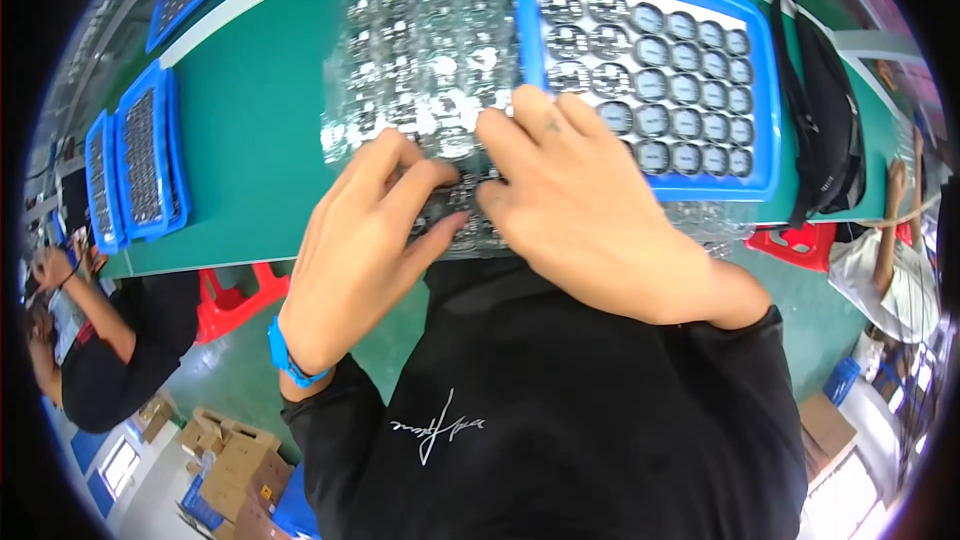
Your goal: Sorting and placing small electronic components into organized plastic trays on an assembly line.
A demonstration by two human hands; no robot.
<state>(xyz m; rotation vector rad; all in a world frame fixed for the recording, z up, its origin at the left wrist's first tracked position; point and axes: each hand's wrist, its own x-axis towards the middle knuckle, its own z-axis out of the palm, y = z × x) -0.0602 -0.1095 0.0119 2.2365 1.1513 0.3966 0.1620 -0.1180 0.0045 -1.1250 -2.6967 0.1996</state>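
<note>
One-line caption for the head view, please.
Left hand and right hand over clear plastic trays, blue tray of round parts at right.

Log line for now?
left hand: over clear plastic pocketed tray; right hand: over same tray; grasp: unclear; blue rectangular tray: at right, holding round dark-rimmed pieces

black bag (832,125) at right | red stool (236,318) at left | cardboard boxes (243,472) lower left

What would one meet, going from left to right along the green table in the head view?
Group of blue trays, left hand, right hand, black bag.
</note>
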